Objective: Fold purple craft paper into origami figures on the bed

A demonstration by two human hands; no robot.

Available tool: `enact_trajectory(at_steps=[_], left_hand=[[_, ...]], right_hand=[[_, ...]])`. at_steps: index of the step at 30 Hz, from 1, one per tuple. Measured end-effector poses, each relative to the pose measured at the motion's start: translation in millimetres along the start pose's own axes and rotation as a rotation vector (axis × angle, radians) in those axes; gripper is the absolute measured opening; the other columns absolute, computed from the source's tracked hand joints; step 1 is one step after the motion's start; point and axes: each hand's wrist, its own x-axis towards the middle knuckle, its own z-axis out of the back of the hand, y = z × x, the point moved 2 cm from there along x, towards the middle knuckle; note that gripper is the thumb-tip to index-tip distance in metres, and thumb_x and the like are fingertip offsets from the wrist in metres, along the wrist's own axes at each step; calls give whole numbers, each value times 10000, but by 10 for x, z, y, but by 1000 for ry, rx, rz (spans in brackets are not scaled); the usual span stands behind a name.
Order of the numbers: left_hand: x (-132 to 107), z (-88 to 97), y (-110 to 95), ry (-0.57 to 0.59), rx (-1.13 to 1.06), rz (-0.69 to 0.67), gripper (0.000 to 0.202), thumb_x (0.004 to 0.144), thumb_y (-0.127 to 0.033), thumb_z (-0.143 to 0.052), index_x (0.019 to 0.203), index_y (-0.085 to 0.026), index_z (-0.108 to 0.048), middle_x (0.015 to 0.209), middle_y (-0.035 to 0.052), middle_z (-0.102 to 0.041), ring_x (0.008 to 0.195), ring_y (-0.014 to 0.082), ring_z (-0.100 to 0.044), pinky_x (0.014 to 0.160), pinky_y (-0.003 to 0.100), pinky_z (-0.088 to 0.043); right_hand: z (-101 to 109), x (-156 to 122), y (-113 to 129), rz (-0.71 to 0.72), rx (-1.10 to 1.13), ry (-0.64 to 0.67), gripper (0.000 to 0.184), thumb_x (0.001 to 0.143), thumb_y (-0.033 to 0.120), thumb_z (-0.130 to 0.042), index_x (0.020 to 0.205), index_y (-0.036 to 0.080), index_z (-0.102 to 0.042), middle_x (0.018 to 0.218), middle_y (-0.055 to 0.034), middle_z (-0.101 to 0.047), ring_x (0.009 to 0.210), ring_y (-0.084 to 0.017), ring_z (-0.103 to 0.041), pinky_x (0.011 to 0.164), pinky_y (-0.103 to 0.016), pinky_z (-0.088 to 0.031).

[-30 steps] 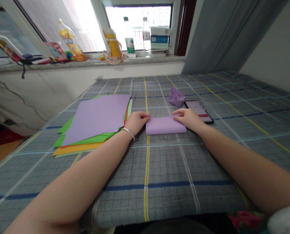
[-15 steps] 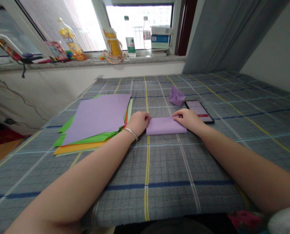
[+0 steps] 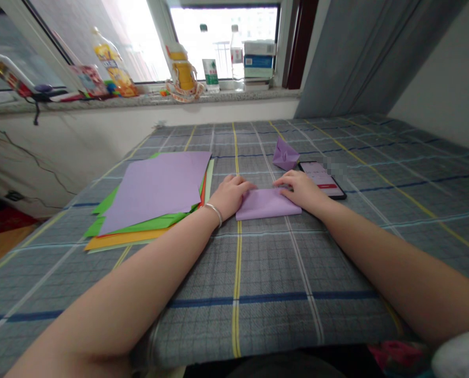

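Note:
A folded sheet of purple paper (image 3: 268, 203) lies on the plaid cloth in front of me, its long fold toward me. My left hand (image 3: 232, 194), with a silver bangle at the wrist, holds its far left corner, fingers reaching along the far edge and thumb mostly hidden. At the far right corner, my right hand (image 3: 297, 188) has the thumb side on the paper and its fingers stretched past the far edge. Beyond it stands a purple folded paper shape (image 3: 285, 155). The phone (image 3: 324, 179) lies beside my right hand.
To the left lies a stack of coloured paper (image 3: 159, 184), purple on top, close to my left forearm. The plaid cloth (image 3: 266, 262) covers the surface. Along the windowsill (image 3: 139, 102) stand bottles, a yellow cup (image 3: 183, 71) and a box (image 3: 259, 59).
My left hand has moved slightly right, its fingers now stretched over the paper's far edge. My right hand's fingers have spread to the left. The paper's near edge looks slightly tilted.

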Motion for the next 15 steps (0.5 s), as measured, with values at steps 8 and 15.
enact_trajectory(at_steps=[8, 15], left_hand=[[60, 46, -54, 190, 97, -227, 382, 945, -139, -421, 1263, -250, -602, 1098, 74, -600, 986, 187, -525, 921, 321, -427], [159, 130, -82, 297, 160, -240, 387, 937, -154, -434, 1263, -265, -610, 977, 61, -633, 902, 185, -572, 865, 309, -435]], right_hand=[[-28, 89, -7, 182, 30, 225, 427, 831, 60, -433, 1087, 236, -726, 1021, -59, -671, 927, -162, -620, 886, -308, -475], [96, 98, 200, 42, -104, 307, 314, 858, 393, -548, 1089, 280, -728, 1125, -27, -686, 958, -211, -630, 801, -315, -479]])
